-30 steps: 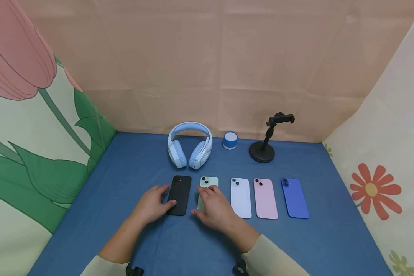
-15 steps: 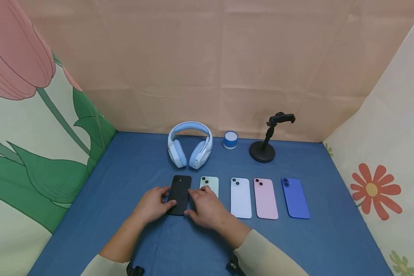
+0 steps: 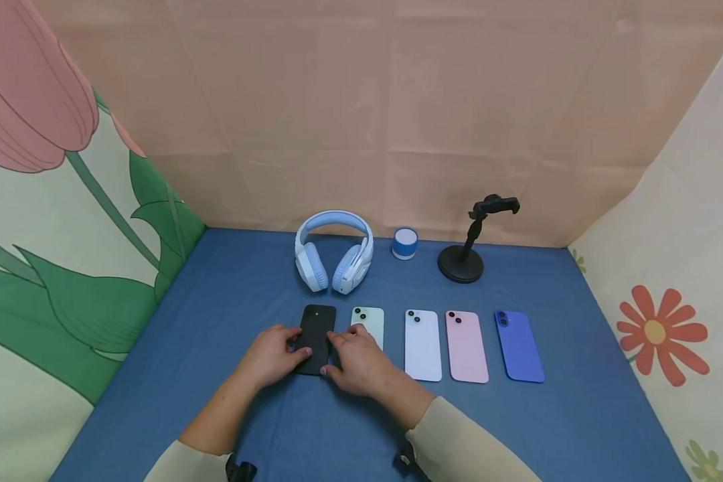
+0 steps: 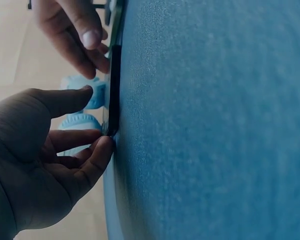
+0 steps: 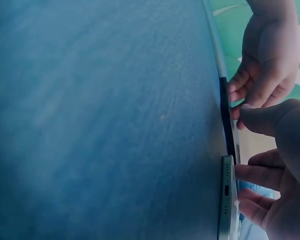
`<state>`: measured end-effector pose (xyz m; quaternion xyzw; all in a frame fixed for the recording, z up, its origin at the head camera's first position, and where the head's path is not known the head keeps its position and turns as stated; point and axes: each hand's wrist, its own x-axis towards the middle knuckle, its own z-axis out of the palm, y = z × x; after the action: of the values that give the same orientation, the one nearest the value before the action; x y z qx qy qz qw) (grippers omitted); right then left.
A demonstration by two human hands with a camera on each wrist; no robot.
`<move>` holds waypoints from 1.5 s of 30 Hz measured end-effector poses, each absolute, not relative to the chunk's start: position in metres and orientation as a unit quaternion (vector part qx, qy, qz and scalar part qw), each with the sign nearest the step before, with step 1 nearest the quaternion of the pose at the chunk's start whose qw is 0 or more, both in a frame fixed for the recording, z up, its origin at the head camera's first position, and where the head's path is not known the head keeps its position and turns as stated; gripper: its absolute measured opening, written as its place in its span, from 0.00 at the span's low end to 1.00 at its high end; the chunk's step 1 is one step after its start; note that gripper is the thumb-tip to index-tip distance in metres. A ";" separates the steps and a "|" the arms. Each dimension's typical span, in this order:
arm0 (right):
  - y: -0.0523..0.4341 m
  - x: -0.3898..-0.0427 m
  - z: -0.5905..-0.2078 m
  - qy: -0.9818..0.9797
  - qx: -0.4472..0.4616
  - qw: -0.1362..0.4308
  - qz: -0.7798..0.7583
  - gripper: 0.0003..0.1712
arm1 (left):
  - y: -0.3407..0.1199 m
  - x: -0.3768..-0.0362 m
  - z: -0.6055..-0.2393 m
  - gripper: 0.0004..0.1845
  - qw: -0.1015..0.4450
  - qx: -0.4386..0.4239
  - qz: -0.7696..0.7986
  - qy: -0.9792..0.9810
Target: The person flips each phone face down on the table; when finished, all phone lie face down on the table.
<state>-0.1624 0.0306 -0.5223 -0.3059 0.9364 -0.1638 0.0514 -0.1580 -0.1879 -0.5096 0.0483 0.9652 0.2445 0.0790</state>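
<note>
The left hand (image 3: 273, 356), grasping nothing, touches the left edge of the black phone (image 3: 317, 331) between both hands; only the left wrist view shows its thumb raised. The right hand (image 3: 359, 361), loose, overhangs the mint phone (image 3: 372, 324). A gap separates pink phone (image 3: 467, 347) from blue phone (image 3: 521, 347).

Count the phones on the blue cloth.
5, in one row, left to right: black phone, pale green phone partly covered by the right hand, white phone, pink phone, blue phone. More hidden seems unlikely.
</note>
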 end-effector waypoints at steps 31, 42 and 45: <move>0.034 -0.170 -0.517 0.921 -0.249 0.134 -0.267 0.43 | -0.192 -0.162 -0.515 0.30 0.092 0.026 0.295 0.951; 0.039 -0.179 -0.519 0.900 -0.268 0.131 -0.319 0.42 | -0.192 -0.162 -0.512 0.33 0.101 0.010 0.319 0.942; 0.039 -0.180 -0.521 0.892 -0.269 0.127 -0.341 0.42 | -0.193 -0.161 -0.510 0.34 0.108 0.003 0.335 0.936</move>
<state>-0.1800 0.0395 -0.5205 -0.2692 0.8918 -0.3407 0.1272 -0.1611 -0.1925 -0.5099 0.0027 0.9360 0.3349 0.1083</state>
